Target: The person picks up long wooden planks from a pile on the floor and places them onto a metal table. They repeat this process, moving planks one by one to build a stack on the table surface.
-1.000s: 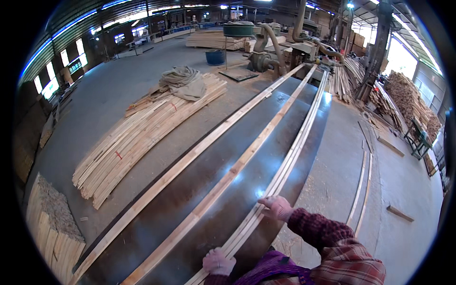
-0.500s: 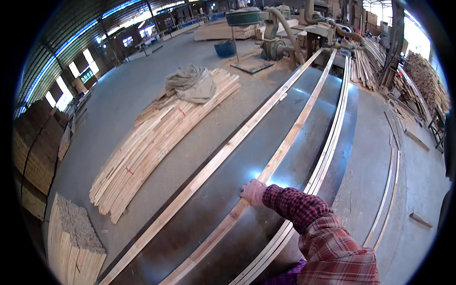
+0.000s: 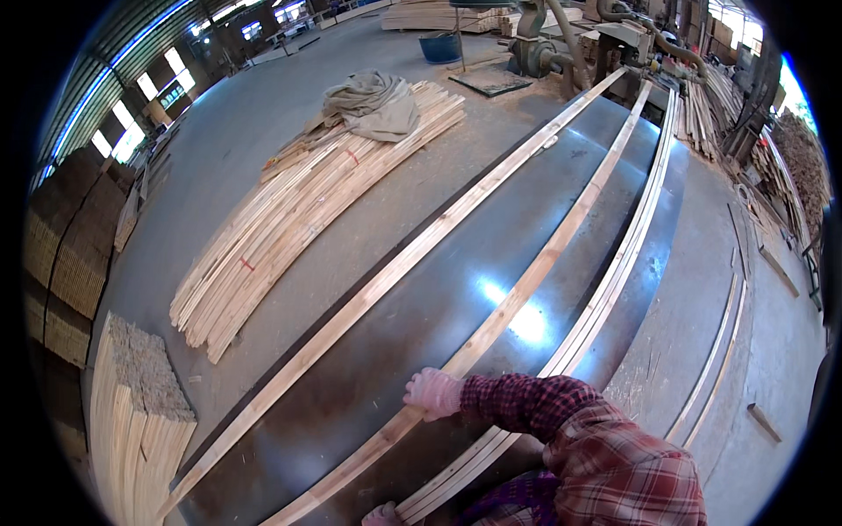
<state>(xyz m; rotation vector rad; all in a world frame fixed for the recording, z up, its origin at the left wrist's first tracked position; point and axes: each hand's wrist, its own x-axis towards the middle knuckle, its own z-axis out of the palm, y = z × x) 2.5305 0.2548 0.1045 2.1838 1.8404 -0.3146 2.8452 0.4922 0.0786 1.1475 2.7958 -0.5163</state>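
Note:
Three runs of long pale wood lie lengthwise on a dark shiny metal bed (image 3: 412, 351): a wide strip on the left (image 3: 395, 280), a middle strip (image 3: 544, 263), and a bundle of thin strips on the right (image 3: 614, 280). My right hand (image 3: 434, 392), in a pink glove with a red plaid sleeve, reaches left and closes over the near part of the middle strip. Only the top of my left hand (image 3: 383, 515) shows at the bottom edge, by the near end of the thin bundle. Its grip is hidden.
A big pile of wooden strips (image 3: 298, 210) lies on the concrete floor to the left with a grey cloth (image 3: 373, 105) on it. Cut-wood stacks (image 3: 132, 421) stand at near left. A machine (image 3: 544, 44) and blue bin (image 3: 438, 46) are at the far end. Loose strips (image 3: 719, 351) lie on the right.
My right hand moved left from the thin bundle to the middle strip and took hold of it. The view swung down and left, and my left hand dropped to the bottom edge.

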